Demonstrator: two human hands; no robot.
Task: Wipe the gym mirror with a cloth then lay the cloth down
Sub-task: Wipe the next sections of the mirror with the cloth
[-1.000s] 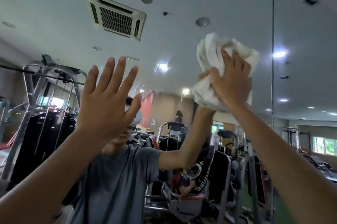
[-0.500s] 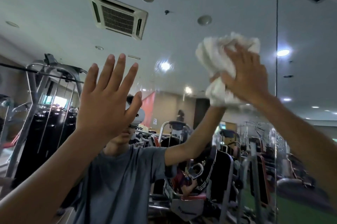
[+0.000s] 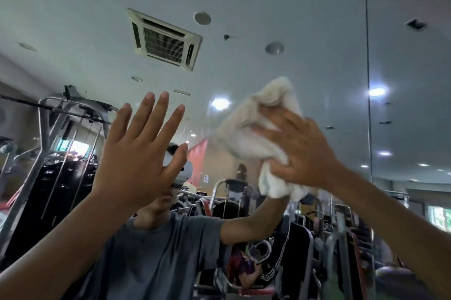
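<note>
Both hands up at the mirror [image 3: 305, 31], head view looking up along the glass.

Right hand [image 3: 301, 148]: palm flat on a bunched white cloth [image 3: 253, 133], fingers spread over it, thumb low against the cloth's lower edge. More a flat press than a closed grip: the cloth is sandwiched between palm and glass. Cloth sits high and right of centre, one corner poking up above the fingertips, a fold hanging below the heel of the hand. Cloth edges are motion-blurred.

Left hand [image 3: 139, 153]: open, empty, four fingers straight and close together, thumb out to the side. Palm faces the mirror. Cannot tell whether it actually touches the glass or sits just off it. Well apart from the cloth, with bare glass between.

Mirror: vertical seam [image 3: 369, 80] to the right of the cloth; cloth and both hands are on the panel left of it.

Reflection shows the person in a grey t-shirt [image 3: 158, 258], arm raised to meet the cloth. Also reflected: ceiling AC vent [image 3: 163, 39] up top, cable machine [image 3: 56, 153] at left, more gym gear low and right, too cluttered and blurred to itemise.
</note>
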